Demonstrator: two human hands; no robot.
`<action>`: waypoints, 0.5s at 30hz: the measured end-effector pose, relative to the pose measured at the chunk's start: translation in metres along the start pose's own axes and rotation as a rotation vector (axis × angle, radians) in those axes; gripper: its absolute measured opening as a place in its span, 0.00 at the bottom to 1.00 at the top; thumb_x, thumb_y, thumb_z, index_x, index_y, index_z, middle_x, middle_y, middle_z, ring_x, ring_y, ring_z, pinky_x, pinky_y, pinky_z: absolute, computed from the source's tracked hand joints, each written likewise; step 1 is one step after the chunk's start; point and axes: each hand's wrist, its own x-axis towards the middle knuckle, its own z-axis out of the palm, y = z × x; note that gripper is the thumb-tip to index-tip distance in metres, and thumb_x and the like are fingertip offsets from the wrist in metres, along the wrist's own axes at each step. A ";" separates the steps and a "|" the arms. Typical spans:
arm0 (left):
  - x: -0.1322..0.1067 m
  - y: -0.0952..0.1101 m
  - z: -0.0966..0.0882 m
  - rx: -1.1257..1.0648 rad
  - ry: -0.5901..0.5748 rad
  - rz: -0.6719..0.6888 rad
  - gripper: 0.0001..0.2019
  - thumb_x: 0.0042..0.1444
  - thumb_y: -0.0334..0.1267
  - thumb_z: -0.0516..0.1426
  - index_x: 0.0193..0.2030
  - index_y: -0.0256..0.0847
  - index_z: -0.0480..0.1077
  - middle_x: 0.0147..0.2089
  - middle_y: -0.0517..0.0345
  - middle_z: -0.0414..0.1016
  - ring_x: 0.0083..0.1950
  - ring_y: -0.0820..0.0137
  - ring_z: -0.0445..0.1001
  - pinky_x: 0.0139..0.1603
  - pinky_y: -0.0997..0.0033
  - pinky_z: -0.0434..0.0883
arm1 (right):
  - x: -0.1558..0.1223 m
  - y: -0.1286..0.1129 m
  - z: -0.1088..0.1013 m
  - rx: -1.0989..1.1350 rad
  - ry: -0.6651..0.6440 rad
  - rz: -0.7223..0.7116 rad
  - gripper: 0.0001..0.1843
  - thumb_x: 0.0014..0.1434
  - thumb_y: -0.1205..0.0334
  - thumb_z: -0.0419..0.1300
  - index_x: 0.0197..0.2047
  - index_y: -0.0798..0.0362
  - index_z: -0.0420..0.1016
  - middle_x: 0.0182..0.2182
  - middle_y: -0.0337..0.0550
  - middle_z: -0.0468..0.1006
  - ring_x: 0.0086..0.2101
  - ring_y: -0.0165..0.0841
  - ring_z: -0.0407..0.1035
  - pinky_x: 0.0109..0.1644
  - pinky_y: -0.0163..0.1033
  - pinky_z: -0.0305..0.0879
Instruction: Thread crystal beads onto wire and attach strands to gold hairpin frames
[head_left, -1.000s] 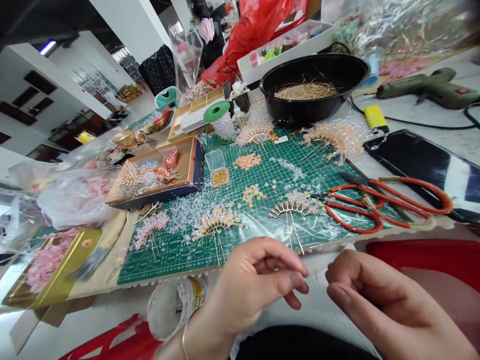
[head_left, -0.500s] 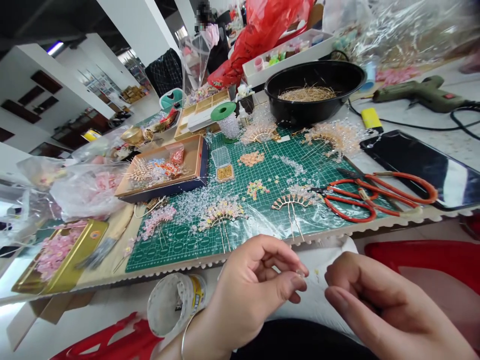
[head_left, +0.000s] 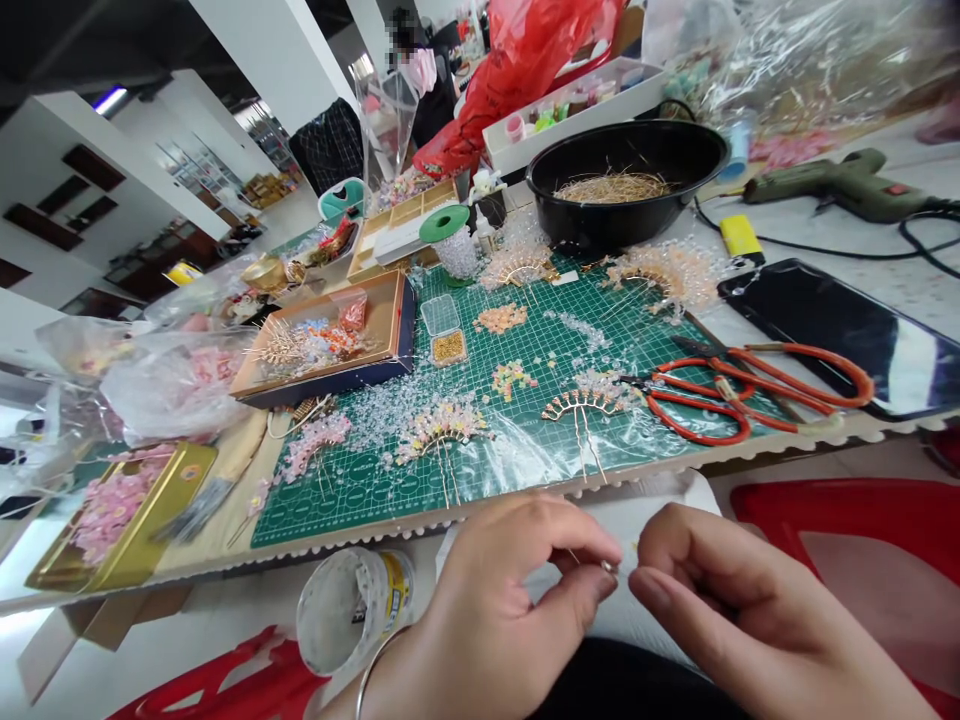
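My left hand (head_left: 510,610) pinches a thin wire with a tiny bead (head_left: 606,566) between thumb and fingertips. My right hand (head_left: 750,610) comes in from the other side, its thumb and forefinger closed at the wire's far end, though the grip is small and hard to see. Both hands hover over a white cloth (head_left: 637,530) on my lap, just in front of the scalloped edge of a green cutting mat (head_left: 360,510). Beaded gold fan hairpins (head_left: 585,410) lie on the mat among loose clear beads.
Red-handled shears (head_left: 697,415) lie on the mat's right side. Beyond stand a black tub of straw (head_left: 626,180) and a green glue gun (head_left: 840,185). A bead-filled tray (head_left: 322,340), a gold tin (head_left: 127,520) and a white cup (head_left: 352,610) sit left. A person stands far back.
My hands have drawn closer together, and their fingertips now meet around the wire. The view has shifted only slightly.
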 end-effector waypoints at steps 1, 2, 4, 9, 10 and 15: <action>0.001 0.001 -0.001 0.041 -0.013 0.037 0.06 0.58 0.32 0.63 0.40 0.49 0.76 0.36 0.60 0.80 0.38 0.69 0.78 0.40 0.69 0.73 | 0.002 0.000 0.000 0.003 -0.017 0.008 0.21 0.67 0.44 0.54 0.28 0.48 0.68 0.20 0.35 0.66 0.22 0.28 0.61 0.24 0.29 0.63; 0.003 0.002 -0.002 0.078 -0.027 0.068 0.06 0.59 0.32 0.63 0.40 0.49 0.76 0.35 0.60 0.80 0.37 0.69 0.79 0.40 0.69 0.73 | 0.003 0.000 0.000 0.009 -0.037 0.023 0.21 0.67 0.43 0.54 0.29 0.48 0.69 0.22 0.36 0.67 0.23 0.29 0.62 0.25 0.29 0.64; 0.008 0.002 -0.005 0.144 -0.042 0.109 0.05 0.60 0.33 0.63 0.41 0.48 0.76 0.36 0.59 0.81 0.37 0.70 0.79 0.39 0.71 0.73 | 0.005 0.001 0.000 0.040 -0.083 0.055 0.20 0.67 0.42 0.53 0.32 0.47 0.71 0.25 0.37 0.70 0.26 0.31 0.65 0.28 0.31 0.65; 0.018 0.003 -0.009 0.322 -0.080 0.180 0.02 0.60 0.35 0.63 0.36 0.45 0.74 0.33 0.57 0.80 0.36 0.70 0.78 0.38 0.70 0.72 | 0.008 0.006 -0.006 0.163 -0.199 0.167 0.17 0.65 0.41 0.57 0.41 0.45 0.73 0.26 0.35 0.68 0.27 0.31 0.62 0.31 0.31 0.63; 0.020 0.005 -0.009 0.346 -0.100 0.194 0.03 0.60 0.34 0.63 0.35 0.44 0.73 0.32 0.57 0.79 0.35 0.70 0.77 0.38 0.70 0.71 | 0.009 0.008 -0.008 0.201 -0.225 0.189 0.17 0.64 0.40 0.57 0.40 0.45 0.72 0.26 0.35 0.67 0.27 0.31 0.61 0.31 0.31 0.62; 0.040 0.015 -0.020 0.340 -0.318 0.256 0.02 0.63 0.33 0.60 0.40 0.43 0.75 0.36 0.59 0.81 0.38 0.71 0.77 0.41 0.72 0.71 | 0.011 0.017 -0.018 0.279 -0.252 0.223 0.21 0.63 0.37 0.56 0.35 0.47 0.69 0.25 0.34 0.65 0.26 0.30 0.59 0.30 0.32 0.60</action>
